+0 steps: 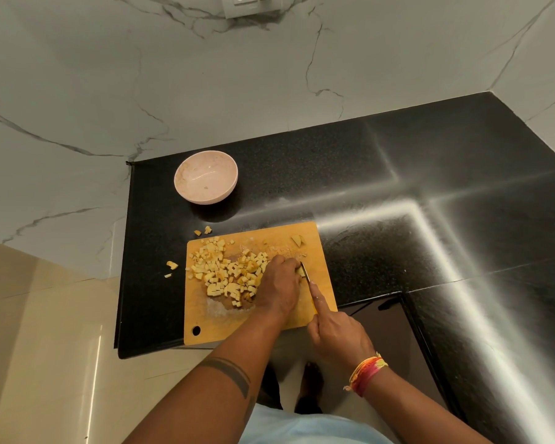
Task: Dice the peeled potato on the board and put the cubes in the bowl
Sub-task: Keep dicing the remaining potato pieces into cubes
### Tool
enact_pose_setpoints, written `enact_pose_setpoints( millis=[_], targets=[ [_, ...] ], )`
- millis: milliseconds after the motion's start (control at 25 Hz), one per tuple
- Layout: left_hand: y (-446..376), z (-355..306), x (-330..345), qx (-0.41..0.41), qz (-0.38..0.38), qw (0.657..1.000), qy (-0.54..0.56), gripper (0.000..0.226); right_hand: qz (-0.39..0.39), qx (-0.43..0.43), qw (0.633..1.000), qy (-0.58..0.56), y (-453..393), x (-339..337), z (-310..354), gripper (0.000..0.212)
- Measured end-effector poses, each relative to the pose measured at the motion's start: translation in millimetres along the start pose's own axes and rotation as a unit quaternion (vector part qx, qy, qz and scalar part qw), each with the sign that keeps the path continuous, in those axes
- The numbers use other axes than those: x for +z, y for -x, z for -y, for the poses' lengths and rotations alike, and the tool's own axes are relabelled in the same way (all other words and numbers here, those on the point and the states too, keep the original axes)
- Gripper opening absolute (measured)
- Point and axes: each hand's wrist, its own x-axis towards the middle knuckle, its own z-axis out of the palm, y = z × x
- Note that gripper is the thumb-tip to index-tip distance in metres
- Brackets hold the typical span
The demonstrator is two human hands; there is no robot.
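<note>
most of the potato lies as cubes (pixel 228 274) on the board (pixel 263 328) beside the left hand (pixel 277 288), whose curled fingers pin a last piece against the knife (pixel 305 274) gripped by the right hand (pixel 337 334), while the bowl (pixel 205 177) beyond holds almost nothing.

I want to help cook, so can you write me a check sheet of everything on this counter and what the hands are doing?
Surface: black speckled stone counter, glare streaks across it.
Job's things: rectangular wooden cutting board at the counter's front edge; heap of pale yellow potato cubes on its left half; round pink bowl behind the board, nearly empty; thin-bladed knife.
Clutter: stray potato bits on the counter left of and behind the board; one bigger chunk near the board's far right corner.
Hands: left hand presses down on potato beside the blade; right hand grips the knife, forefinger along it.
Cables: nothing seen.
Surroundings: white marble-patterned wall with a socket plate; beige floor tiles.
</note>
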Motion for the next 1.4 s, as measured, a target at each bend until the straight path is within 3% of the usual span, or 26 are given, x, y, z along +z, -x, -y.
enact_pose_setpoints(
  millis=[440, 880, 1160, 1400],
  targets=[
    [-1.1, -3.4, -2.7, -0.025, -0.001, 1.0, 0.011, 0.026, 0.032, 0.001, 0.998, 0.051, 6.2, 15.6, -5.7, 0.082],
    [3.6, 4.6, -8.1, 0.011, -0.013, 1.0, -0.015, 0.028, 0.009, -0.004, 1.0, 0.015, 2.2, 7.9, 5.2, 0.079],
    [0.8, 5.4, -7.6, 0.001, -0.01, 1.0, -0.011, 0.019, 0.033, 0.002, 0.999, 0.034, -13.4, 7.5, 8.9, 0.079],
    [0.9, 5.0, -7.5, -0.007, -0.021, 1.0, -0.009, 0.02, 0.048, 0.002, 0.999, 0.022, 22.3, 16.7, -4.5, 0.083]
  ],
)
